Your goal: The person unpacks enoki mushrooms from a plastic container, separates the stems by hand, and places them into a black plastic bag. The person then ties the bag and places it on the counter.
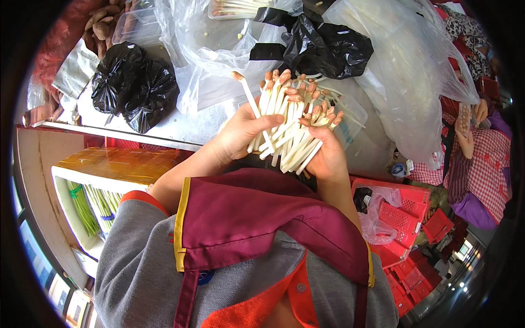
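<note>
A thick bunch of peanut sprouts [289,119], with white stems and pinkish-brown heads, is held between my two hands over the metal table. My left hand [242,131] grips the left side of the bunch, its thumb lying across the stems. One sprout stands apart above that thumb, leaning left. My right hand [328,158] closes around the right side, thumb near the lower heads. The heads point away from me and the cut-looking stem ends towards me. Just beyond the right hand, a clear plastic tray [360,110] holds more sprouts, partly hidden by the bunch.
Black plastic bags [133,86] lie on the metal table [186,133] at left; another black bag [328,45] lies behind the bunch. A large clear bag [404,69] fills the right. Red crates [404,217] stand lower right, near a person in a checked garment [488,172]. A foam box [67,201] holds green stalks.
</note>
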`<state>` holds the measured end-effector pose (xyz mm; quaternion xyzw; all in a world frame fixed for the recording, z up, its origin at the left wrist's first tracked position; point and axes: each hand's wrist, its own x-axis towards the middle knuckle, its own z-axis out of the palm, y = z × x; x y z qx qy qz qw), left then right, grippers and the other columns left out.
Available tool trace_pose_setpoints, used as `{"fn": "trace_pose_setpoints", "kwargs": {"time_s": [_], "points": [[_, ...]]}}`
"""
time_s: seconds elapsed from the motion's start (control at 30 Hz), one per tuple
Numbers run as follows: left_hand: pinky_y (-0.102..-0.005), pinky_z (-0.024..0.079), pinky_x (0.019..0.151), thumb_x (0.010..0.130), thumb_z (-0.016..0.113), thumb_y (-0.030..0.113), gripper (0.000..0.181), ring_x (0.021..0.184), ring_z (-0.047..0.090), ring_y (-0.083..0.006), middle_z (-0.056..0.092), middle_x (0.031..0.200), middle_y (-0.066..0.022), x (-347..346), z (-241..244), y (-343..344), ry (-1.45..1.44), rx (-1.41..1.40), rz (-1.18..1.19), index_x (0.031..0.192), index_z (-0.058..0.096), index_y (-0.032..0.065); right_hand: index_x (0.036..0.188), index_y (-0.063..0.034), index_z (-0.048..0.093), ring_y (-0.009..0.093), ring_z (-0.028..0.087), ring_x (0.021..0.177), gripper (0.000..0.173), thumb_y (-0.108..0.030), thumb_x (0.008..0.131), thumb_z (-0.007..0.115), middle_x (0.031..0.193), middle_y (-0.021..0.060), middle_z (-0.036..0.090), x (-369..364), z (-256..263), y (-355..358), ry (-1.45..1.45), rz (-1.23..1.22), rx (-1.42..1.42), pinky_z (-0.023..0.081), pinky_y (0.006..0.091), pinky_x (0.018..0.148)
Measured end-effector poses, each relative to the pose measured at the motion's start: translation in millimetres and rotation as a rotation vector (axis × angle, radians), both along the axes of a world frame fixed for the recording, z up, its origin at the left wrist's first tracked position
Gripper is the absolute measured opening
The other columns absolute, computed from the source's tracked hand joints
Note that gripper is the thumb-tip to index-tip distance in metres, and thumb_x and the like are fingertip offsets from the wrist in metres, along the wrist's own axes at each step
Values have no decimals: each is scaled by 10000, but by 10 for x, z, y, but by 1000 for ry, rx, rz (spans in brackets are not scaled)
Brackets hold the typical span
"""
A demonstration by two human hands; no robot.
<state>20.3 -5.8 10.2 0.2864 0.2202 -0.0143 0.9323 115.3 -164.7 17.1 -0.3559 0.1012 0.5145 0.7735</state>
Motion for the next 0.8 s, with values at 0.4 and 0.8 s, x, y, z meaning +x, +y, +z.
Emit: {"fn": "trace_pose_setpoints", "kwargs": {"time_s": [0.4, 0.8], "points": [[-327, 448, 915, 731, 744, 64, 602, 1045, 561, -187, 574, 1145, -97, 40, -75, -56, -83, 141, -47, 1246, 442, -16, 1308, -9, 364, 260, 485, 1161, 549, 31, 763, 422, 1254, 143, 483, -12, 43, 92, -86, -11, -3, 382, 407, 1004], [-324, 442, 919, 755, 684, 16, 460, 1009, 583, -188, 598, 1116, -85, 38, -40, 98, -47, -90, -65, 1183, 517, 4, 1287, -52, 382, 267, 458, 1192, 543, 46, 754, 412, 1234, 117, 494, 98, -21, -25, 77, 46, 172, 331, 438, 1050]]}}
